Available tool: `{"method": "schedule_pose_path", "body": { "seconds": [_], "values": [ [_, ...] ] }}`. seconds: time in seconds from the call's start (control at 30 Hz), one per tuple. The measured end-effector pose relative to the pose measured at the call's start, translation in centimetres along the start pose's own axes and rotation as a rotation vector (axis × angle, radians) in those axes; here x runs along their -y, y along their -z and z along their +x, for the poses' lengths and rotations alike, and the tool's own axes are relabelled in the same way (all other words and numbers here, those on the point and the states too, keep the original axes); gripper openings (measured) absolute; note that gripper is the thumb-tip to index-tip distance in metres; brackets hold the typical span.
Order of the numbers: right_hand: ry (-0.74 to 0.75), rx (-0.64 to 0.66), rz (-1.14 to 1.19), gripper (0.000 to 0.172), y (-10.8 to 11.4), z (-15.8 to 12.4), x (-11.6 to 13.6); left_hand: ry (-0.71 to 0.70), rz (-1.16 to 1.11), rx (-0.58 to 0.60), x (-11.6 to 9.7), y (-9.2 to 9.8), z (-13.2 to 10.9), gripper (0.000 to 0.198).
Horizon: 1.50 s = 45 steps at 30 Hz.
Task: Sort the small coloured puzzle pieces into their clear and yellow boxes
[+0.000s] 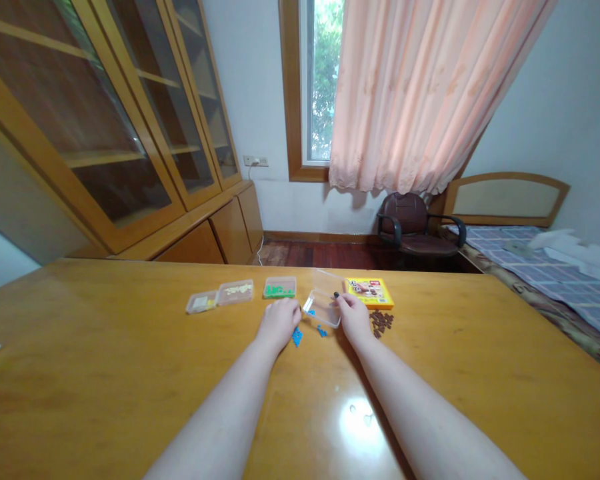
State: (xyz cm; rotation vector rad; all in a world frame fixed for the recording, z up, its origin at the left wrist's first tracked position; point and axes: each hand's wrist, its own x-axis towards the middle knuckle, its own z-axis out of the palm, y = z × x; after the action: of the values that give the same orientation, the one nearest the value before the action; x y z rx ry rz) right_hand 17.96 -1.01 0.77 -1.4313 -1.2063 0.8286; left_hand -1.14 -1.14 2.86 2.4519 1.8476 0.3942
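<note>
A clear plastic box (322,312) with its lid (329,283) raised stands between my hands; a few blue pieces (311,313) show in it. My right hand (355,321) is closed at the box's right edge, gripping it, with a small dark spot at the fingertips. My left hand (279,324) has its fingers curled together by the box's left side; what they hold, if anything, is hidden. Beside that hand lies a small heap of blue pieces (297,337) on the table. Another little blue cluster (321,331) lies in front of the box.
Across the wooden table (130,373) stand a box of green pieces (280,288), a box of pale pieces (235,292) and another small clear box (202,303). A yellow printed box (370,293) and a brown pile (381,323) lie right. Beyond is a chair (411,227).
</note>
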Motion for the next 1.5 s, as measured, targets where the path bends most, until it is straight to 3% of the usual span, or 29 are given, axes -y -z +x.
{"method": "schedule_pose_path", "body": {
  "seconds": [0.1,0.17,0.33,0.4,0.47,0.57,0.67,0.73,0.87,0.97,1.03,1.5],
  "values": [
    [0.006,0.012,-0.020,0.031,0.0,0.0,0.0,0.069,-0.064,-0.181,0.4,0.7,-0.2,0.025],
    [0.012,0.019,-0.031,0.030,-0.1,0.0,0.0,0.039,-0.093,-0.231,0.3,1.1,-0.5,0.024],
    [0.040,0.029,-0.022,0.030,-0.4,-0.1,-0.1,-0.176,-0.161,-0.087,-0.9,1.2,-0.9,0.021],
    [0.042,0.028,-0.010,0.031,-0.4,-0.1,-0.2,-0.205,-0.189,-0.083,-1.2,1.2,-0.9,0.021],
    [0.037,0.017,-0.015,0.031,-0.4,-0.1,-0.2,-0.155,-0.188,-0.105,-1.1,1.1,-0.7,0.021],
    [0.017,-0.005,-0.026,0.031,-0.2,0.0,-0.2,0.058,-0.065,-0.117,-0.6,1.0,-0.5,0.021],
    [-0.015,-0.013,-0.019,0.033,-0.1,0.1,-0.3,0.243,0.091,-0.059,-0.1,0.9,-0.4,0.030],
    [-0.024,-0.016,-0.017,0.033,0.0,0.2,-0.3,0.272,0.143,0.010,0.1,0.6,-0.6,0.040],
    [-0.030,-0.004,0.010,0.032,-0.1,0.1,-0.2,0.150,0.147,0.141,-0.3,0.3,-0.9,0.053],
    [-0.029,-0.009,0.037,0.031,-0.1,0.1,-0.3,-0.045,0.097,0.190,-0.7,0.5,-1.0,0.046],
    [-0.023,-0.010,0.047,0.031,-0.2,0.1,-0.3,-0.101,0.075,0.205,-0.9,0.7,-1.0,0.039],
    [-0.010,-0.016,0.040,0.032,-0.5,0.3,-0.9,-0.071,0.118,0.196,-0.7,0.2,-0.6,0.028]
  ]
}}
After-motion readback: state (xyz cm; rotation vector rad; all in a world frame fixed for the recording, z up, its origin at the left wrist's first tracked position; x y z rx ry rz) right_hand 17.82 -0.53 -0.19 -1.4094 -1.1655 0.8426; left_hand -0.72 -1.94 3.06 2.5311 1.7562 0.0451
